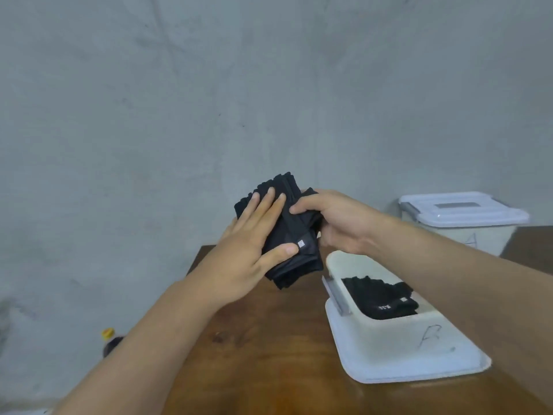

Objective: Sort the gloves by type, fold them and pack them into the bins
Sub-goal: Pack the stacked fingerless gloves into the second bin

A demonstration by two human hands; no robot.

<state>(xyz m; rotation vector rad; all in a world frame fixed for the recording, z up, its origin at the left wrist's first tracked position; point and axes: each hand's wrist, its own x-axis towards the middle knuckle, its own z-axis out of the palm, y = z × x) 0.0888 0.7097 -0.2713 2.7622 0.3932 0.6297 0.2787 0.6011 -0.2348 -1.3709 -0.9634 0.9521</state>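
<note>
Surface (pixel 269 354): brown wood, running from the near edge away toward the wall. Both bare forearms reach in over it.

Open bin (pixel 398 327): white plastic, on the right part of the surface, standing on a flat white lid (pixel 419 371). There is a handwritten letter on its near wall, probably a B. A grey latch (pixel 336 295) hangs at its left end. Inside lie folded black gloves (pixel 380 298) with small white print facing up.

Glove stack (pixel 294 265): black fingerless gloves, held in the air above the far part of the surface, just left of the open bin and clear of it. A small white tag (pixel 301 243) shows on the top glove.

Left grip (pixel 248 253): fingers straight and spread flat across the top of the stack, thumb laid beside the tag. It presses and does not clasp.

Right grip (pixel 338 223): fingers curled round the right edge of the stack and holding it. The fingertips meet the cloth beside the left fingers.

Closed bin (pixel 460 220): white, lid on, farther back on the right, well apart from the open one. It carries a faint mark I cannot read.

Bottle (pixel 109 339): dark with a yellow cap, low at the left, beyond the surface edge.

Wall (pixel 209 100): bare grey, behind everything.
</note>
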